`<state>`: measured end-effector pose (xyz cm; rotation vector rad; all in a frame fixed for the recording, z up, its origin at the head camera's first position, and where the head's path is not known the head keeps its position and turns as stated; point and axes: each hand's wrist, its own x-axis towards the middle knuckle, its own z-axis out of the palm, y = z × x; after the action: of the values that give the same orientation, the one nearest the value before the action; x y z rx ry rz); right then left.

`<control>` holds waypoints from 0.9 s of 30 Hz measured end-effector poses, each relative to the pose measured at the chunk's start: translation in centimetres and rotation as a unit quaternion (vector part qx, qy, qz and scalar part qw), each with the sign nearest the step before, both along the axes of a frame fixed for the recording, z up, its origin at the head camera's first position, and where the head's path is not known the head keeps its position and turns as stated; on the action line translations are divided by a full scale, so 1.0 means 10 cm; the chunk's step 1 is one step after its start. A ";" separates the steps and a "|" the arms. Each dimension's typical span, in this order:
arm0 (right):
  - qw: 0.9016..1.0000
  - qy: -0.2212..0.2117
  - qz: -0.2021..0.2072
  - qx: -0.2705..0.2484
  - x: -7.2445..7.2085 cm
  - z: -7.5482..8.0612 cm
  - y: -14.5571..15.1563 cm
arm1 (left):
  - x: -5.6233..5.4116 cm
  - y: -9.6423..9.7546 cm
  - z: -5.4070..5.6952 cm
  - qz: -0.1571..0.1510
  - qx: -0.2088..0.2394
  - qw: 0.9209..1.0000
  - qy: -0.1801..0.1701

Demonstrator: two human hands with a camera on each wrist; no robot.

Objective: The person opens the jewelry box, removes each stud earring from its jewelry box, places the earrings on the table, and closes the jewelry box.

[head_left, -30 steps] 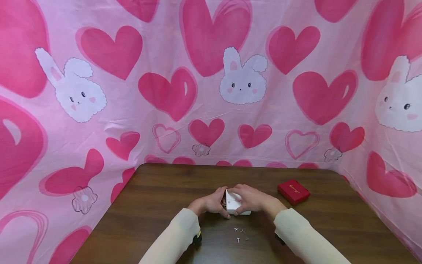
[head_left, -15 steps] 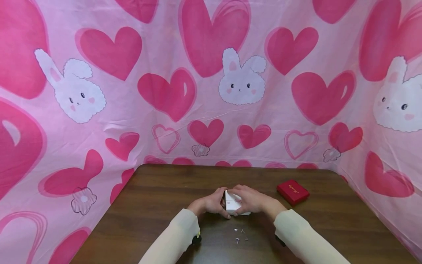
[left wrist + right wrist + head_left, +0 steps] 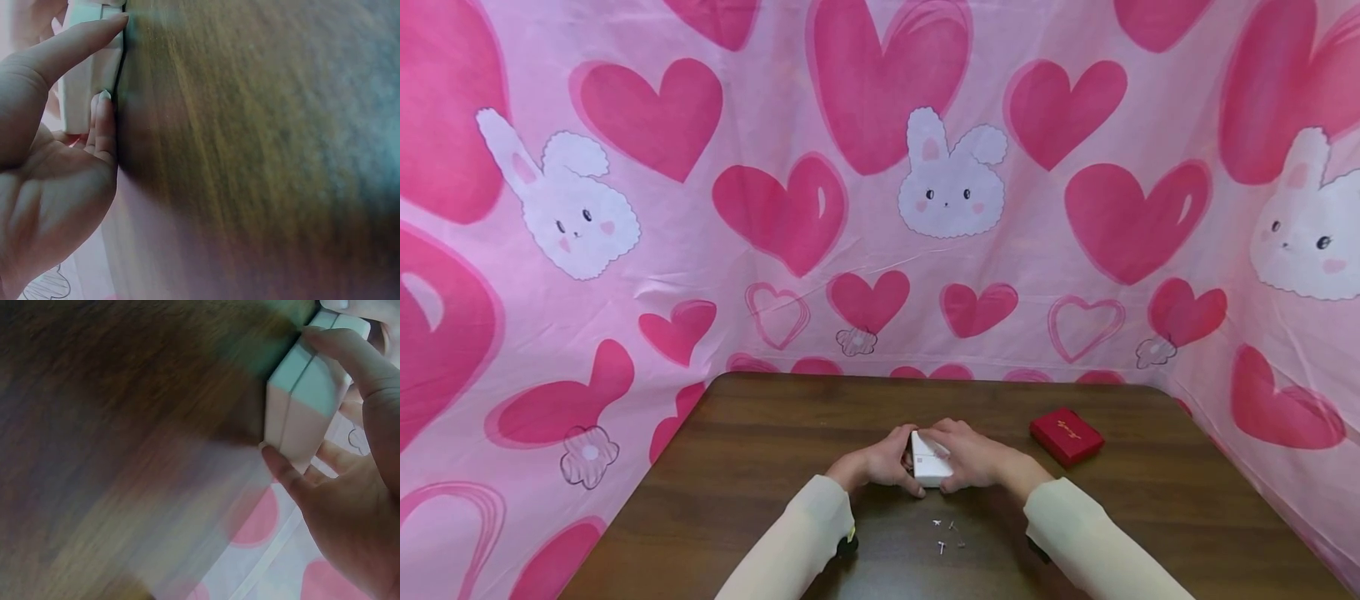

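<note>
A small white box [image 3: 928,472] lies on the table between both hands. A thin seam runs along its side in the right wrist view, where the white box [image 3: 309,415] has two parts lying flush. At its left end my left hand [image 3: 886,461] holds it; in the left wrist view the thumb lies along the near side of the white box [image 3: 78,94], other fingers at its end and far side. My right hand [image 3: 973,458] grips the right end, thumb in front. The fingers behind the box are partly hidden.
Several tiny silvery pieces, one T-shaped piece [image 3: 941,547] among them, lie on the table in front of the hands. A red box [image 3: 1067,435] with gold lettering stands to the right. Behind the brown table [image 3: 760,433] hangs a pink heart-patterned cloth [image 3: 880,242].
A white edge that stuck out beneath my right hand no longer shows, and my right thumb has shifted slightly along the box's front. My left hand stays in place.
</note>
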<state>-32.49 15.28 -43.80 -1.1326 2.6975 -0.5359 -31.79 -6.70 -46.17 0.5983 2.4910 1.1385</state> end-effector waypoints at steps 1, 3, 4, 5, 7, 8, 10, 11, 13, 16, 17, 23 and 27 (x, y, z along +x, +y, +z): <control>1.000 -0.002 -0.003 -0.003 0.00 0.00 0.01 | 0.00 0.00 0.00 0.001 -0.001 1.000 0.000; 1.000 -0.009 -0.012 -0.009 0.00 -0.01 0.03 | 0.00 0.00 0.00 0.002 -0.001 1.000 0.000; 1.000 -0.011 -0.017 -0.011 0.00 -0.02 0.04 | 0.00 0.00 0.00 0.002 0.000 1.000 -0.001; 1.000 -0.014 -0.021 -0.013 0.00 -0.02 0.06 | 0.01 0.00 0.00 0.002 0.001 1.000 -0.004; 0.999 -0.015 -0.024 -0.018 0.00 -0.03 0.09 | 0.01 0.00 0.00 0.005 0.002 1.000 -0.006; 0.999 -0.014 -0.024 -0.022 0.00 -0.03 0.10 | 0.01 0.00 0.00 0.006 0.003 1.000 -0.007; 0.999 -0.016 -0.024 -0.032 0.01 -0.04 0.13 | 0.02 0.00 0.00 0.008 0.004 1.000 -0.007; 0.999 -0.017 -0.022 -0.037 0.01 -0.05 0.15 | 0.02 0.00 0.00 0.008 0.005 1.000 -0.006; 0.998 -0.027 -0.025 -0.046 0.01 -0.06 0.18 | 0.03 0.00 0.00 0.009 0.007 1.000 0.001; 0.997 -0.041 -0.034 -0.058 0.01 -0.08 0.22 | 0.04 0.01 -0.01 0.016 0.019 1.000 0.013; 0.997 -0.042 -0.036 -0.060 0.01 -0.09 0.23 | 0.04 0.01 -0.01 0.020 0.023 0.999 0.016; 0.997 -0.021 -0.049 -0.056 0.01 -0.06 0.36 | 0.05 0.03 0.00 0.035 0.028 0.999 0.031; 0.995 -0.024 -0.082 -0.049 0.05 0.02 0.49 | 0.07 -0.02 0.04 0.030 0.001 0.998 0.048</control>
<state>-31.99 20.15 -43.59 -0.9116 2.7638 -0.7173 -31.05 -6.88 -45.78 0.5967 2.6043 1.1604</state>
